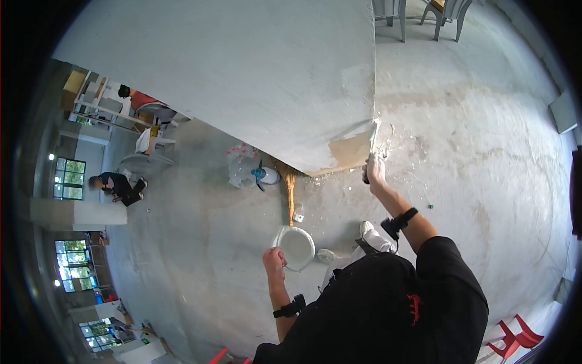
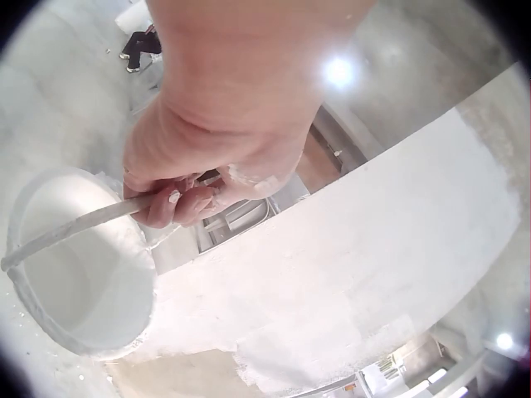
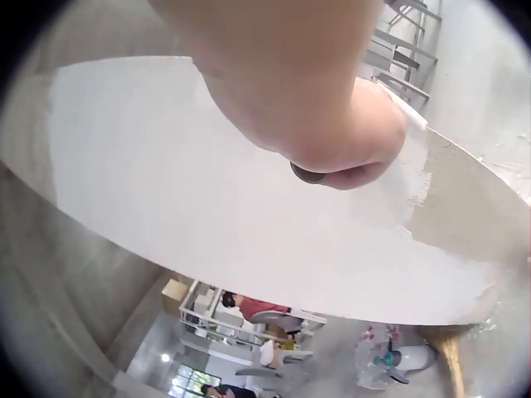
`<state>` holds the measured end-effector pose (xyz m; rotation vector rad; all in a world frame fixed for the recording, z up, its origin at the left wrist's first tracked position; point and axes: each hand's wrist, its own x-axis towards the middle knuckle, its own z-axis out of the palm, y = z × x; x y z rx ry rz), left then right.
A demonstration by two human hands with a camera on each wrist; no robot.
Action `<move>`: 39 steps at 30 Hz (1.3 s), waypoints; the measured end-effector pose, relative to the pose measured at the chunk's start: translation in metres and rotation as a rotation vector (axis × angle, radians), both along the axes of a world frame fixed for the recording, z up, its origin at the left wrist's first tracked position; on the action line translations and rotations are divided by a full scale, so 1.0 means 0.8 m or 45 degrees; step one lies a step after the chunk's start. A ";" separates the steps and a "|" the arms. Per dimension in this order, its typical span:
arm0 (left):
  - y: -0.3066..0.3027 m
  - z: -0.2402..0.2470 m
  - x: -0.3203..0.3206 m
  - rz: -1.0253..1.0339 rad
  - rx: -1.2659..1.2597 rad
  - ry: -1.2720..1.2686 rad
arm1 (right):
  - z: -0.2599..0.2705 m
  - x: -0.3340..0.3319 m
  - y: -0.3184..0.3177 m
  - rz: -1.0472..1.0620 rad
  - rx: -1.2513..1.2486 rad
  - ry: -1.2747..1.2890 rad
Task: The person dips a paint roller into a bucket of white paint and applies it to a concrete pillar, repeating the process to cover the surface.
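Observation:
My left hand (image 1: pixel 274 261) grips the handle (image 2: pixel 75 228) of a white bucket (image 1: pixel 313 250). The left wrist view shows pale smears on the fingers and a whitish coating inside the bucket. At the lower corner of a wall (image 1: pixel 242 67), my right hand (image 1: pixel 376 170) holds a tool with a dark handle (image 3: pixel 307 174). Most of that tool is hidden by the hand; I cannot tell its kind. Beside the hand, a tan bare patch (image 1: pixel 348 151) interrupts the wall's white coating.
A straw broom (image 1: pixel 291 194) leans by the wall, near a spray bottle (image 1: pixel 267 176) and a clear plastic bag (image 1: pixel 241 167). White crumbs (image 1: pixel 394 148) litter the floor around the corner. Grey chairs (image 1: pixel 451 12) stand beyond; two people are farther off at left.

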<state>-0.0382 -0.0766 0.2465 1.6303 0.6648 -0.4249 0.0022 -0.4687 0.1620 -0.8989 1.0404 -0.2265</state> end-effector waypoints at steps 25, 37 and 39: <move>-0.012 0.012 0.003 -0.125 0.036 0.030 | 0.061 0.044 0.003 0.177 -0.393 -0.798; 0.002 -0.008 -0.001 -0.109 0.030 0.044 | -0.060 0.001 -0.017 0.446 -0.341 -0.389; 0.004 -0.014 -0.001 -0.139 0.073 0.028 | -0.064 0.001 -0.019 0.419 -0.393 -0.350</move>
